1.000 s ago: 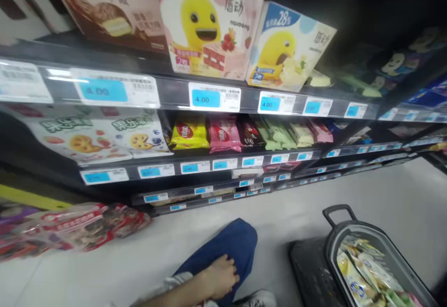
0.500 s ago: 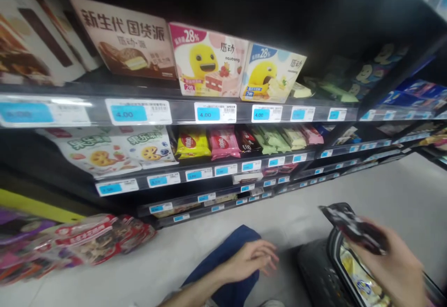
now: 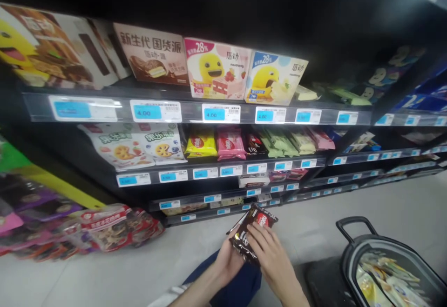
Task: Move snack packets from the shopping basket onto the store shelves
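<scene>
Dark brown snack packets [image 3: 242,244] with a red oval label are between my hands, low in front of the shelves; at least two seem stacked, though the exact number is hidden. My left hand [image 3: 228,256] is closed around their lower left side. Across the front lies my right hand [image 3: 267,251], its fingers pressed on the wrapper near the label. A similar dark packet [image 3: 254,145] sits on the middle shelf, between a pink packet [image 3: 231,144] and light green packets [image 3: 278,143].
A black shopping basket [image 3: 349,274] with a raised handle stands at lower right, holding several yellow and white packets. Boxed cakes [image 3: 216,72] line the upper shelf [image 3: 188,111]. Bagged snacks [image 3: 104,230] bulge out at the lower left. Grey floor [image 3: 314,218] shows between.
My right hand has moved left from above the basket, bringing a dark packet to my left hand. My left hand, empty before, now grips the packets too. The view has shifted slightly.
</scene>
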Tool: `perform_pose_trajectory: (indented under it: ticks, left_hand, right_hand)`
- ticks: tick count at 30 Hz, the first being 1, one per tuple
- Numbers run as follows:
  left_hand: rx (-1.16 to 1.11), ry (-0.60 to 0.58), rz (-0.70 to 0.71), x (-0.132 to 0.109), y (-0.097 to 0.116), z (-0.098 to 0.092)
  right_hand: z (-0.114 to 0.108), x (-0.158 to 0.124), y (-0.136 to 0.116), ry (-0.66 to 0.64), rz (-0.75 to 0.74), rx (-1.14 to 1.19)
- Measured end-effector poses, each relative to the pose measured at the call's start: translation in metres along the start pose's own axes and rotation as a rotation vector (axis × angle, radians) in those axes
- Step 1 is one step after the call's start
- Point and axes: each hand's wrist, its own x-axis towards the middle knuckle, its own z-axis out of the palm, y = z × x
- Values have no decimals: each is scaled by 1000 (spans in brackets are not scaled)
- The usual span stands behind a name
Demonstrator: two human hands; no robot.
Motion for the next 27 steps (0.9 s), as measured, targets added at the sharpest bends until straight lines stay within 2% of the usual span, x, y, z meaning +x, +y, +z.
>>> perform_pose_trajectory:
  ticks: [3, 6, 10, 12, 13, 16, 18, 20, 21, 23, 25, 27]
  left_hand:
    - [-110, 76, -66, 1, 1, -8]
    - [-132, 81, -4, 2, 4, -7]
    - [-95, 117, 92, 1, 5, 1]
    - [-81, 157, 105, -1, 6, 6]
    - [-73, 160, 101, -2, 8, 8]
    - [-46, 140, 126, -6, 14, 12]
    - [-37, 128, 179, -7, 20, 13]
    - [-25, 126, 221, -8, 26, 11]
    - [-14, 127, 232, -8, 28, 10]
    - [8, 135, 242, -9, 33, 10]
    - [15, 147, 261, -11, 38, 11]
    - [18, 156, 277, -14, 42, 14]
  right_hand:
    - [2, 1, 0, -12, -26, 19]
    - [-8, 2, 5, -2, -41, 78]
    - [-26, 1, 15, 142, 108, 236]
    - [-33, 0, 18, 284, 312, 322]
    - [-36, 0, 20, 381, 467, 348]
    - [-45, 1, 25, 740, 1044, 429]
    - [-50, -1, 35, 985, 1324, 614]
    - [-54, -6, 48, 1105, 1483, 919]
    - [-56, -10, 55, 1102, 1533, 1086]
    - [-56, -17, 67, 999, 1615, 1371]
    - [-54, -19, 71, 899, 1666, 1503]
    - [-51, -15, 67, 807, 1667, 1511]
